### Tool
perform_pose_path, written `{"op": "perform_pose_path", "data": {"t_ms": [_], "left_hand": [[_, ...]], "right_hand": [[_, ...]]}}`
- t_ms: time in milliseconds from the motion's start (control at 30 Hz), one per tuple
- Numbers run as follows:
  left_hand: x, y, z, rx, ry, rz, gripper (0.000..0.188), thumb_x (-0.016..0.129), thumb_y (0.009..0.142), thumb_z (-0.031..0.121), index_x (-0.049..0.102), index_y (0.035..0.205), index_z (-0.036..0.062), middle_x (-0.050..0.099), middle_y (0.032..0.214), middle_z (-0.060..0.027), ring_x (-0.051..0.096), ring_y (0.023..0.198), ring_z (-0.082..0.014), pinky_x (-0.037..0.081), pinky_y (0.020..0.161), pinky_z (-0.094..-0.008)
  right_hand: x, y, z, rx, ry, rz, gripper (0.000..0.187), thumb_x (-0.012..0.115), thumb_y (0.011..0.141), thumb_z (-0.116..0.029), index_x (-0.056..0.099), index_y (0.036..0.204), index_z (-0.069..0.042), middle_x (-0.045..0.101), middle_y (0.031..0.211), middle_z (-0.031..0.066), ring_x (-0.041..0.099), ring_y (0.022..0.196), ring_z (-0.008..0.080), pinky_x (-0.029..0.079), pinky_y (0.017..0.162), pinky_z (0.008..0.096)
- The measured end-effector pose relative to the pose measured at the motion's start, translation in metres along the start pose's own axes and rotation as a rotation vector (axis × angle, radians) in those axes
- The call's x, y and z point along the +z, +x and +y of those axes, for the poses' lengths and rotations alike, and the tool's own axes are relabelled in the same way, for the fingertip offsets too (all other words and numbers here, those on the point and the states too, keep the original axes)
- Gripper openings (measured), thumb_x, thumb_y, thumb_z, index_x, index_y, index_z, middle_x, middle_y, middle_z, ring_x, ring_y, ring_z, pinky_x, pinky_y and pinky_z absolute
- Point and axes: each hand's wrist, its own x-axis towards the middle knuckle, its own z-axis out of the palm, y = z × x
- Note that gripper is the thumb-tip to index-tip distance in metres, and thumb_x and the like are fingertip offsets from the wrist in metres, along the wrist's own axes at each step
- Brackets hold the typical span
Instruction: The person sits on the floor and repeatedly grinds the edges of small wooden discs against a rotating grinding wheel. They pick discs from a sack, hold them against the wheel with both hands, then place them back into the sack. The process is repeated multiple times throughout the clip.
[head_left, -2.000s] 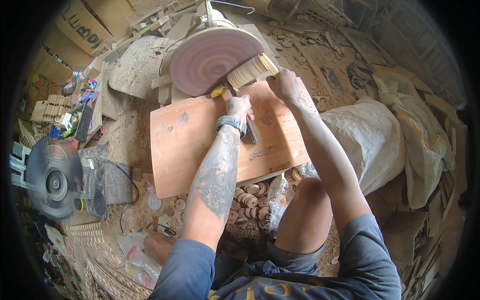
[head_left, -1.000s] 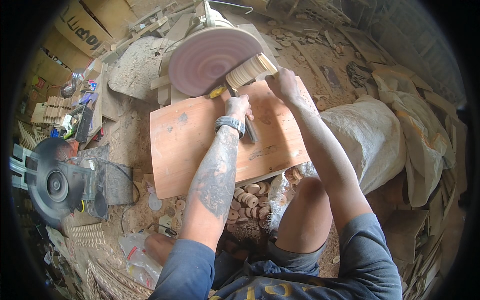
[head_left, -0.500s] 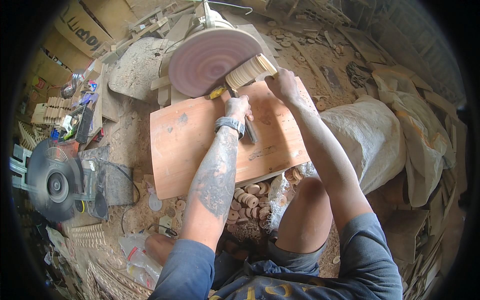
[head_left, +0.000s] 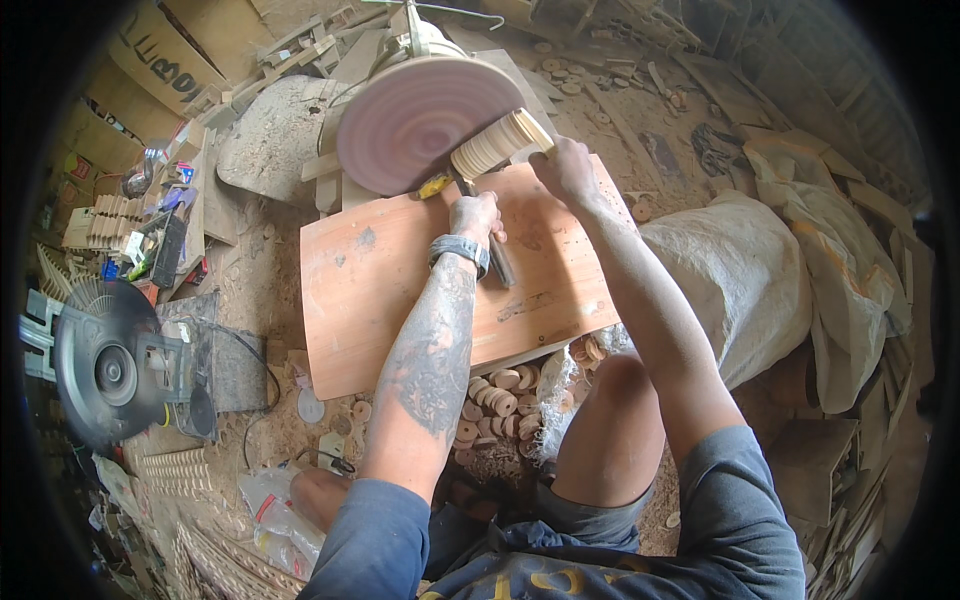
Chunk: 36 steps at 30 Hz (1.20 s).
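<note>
A large reddish sanding disc (head_left: 425, 125) stands upright at the top, its face toward me. Against or very near its right part lies a tilted stack of round wooden discs (head_left: 487, 146), lined up like a roll. My right hand (head_left: 565, 168) is closed around the light wooden piece at the stack's right end. Just below the stack, my left hand (head_left: 474, 216) wraps round a dark metal bar (head_left: 502, 268), which slants over the curved wooden board (head_left: 365, 300). A small yellow piece (head_left: 433, 186) sits beside the bar's upper end, close to the sanding disc.
Several loose wooden discs (head_left: 495, 402) lie on the floor between the board and my legs. At left stands a black round machine (head_left: 108, 368). A large white sack (head_left: 735, 280) is at right. A cluttered shelf (head_left: 160, 240) is at upper left.
Both hands, the stack of wooden discs and the bar look unmoved. Only the blurred part of the black round machine at left looks different.
</note>
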Motion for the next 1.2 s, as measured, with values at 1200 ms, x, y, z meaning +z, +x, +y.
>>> {"op": "perform_pose_path", "data": {"t_ms": [1200], "left_hand": [[-0.0027,0.0025,-0.0034,0.019,0.003,-0.019,0.013,0.053,0.093,0.012,0.053,0.084,0.0027,0.046,0.061,-0.0022,0.041,0.042,-0.0127,0.038,0.039,-0.0337]], "right_hand": [[0.0029,0.0025,0.0046,0.008,0.018,-0.005,0.027,0.065,0.083,-0.024,0.067,0.088,0.002,0.068,0.082,0.0256,0.067,0.082,0.0413,0.052,0.076,0.0474]]}}
